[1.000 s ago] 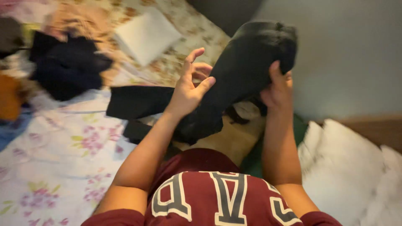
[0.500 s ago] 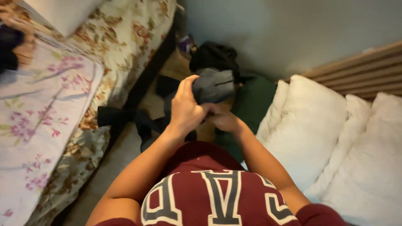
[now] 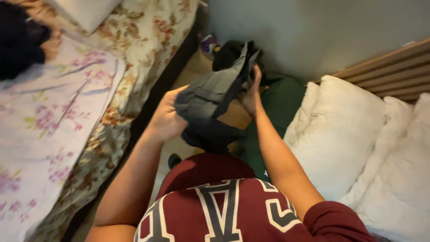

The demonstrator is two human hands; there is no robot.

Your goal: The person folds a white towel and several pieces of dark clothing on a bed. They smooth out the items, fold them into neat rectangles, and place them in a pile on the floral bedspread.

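A dark grey garment (image 3: pixel 215 96) hangs bunched in front of my chest, held off the bed between both hands. My left hand (image 3: pixel 166 117) grips its lower left fold, fingers wrapped into the cloth. My right hand (image 3: pixel 251 92) clasps its upper right edge. The garment's lower part droops toward my maroon shirt (image 3: pixel 233 201). Under it lies wooden floor beside the bed.
A bed with a floral sheet (image 3: pixel 53 112) and a white pillow (image 3: pixel 85 11) fills the left; dark clothes (image 3: pixel 18 40) lie on it. White pillows (image 3: pixel 358 134) stack at right on a green cloth (image 3: pixel 277 107). A black pile (image 3: pixel 228 51) sits by the wall.
The view has swung right, away from the bed. Both hands have carried the garment off the bed and over the floor gap, folding it tighter between them.
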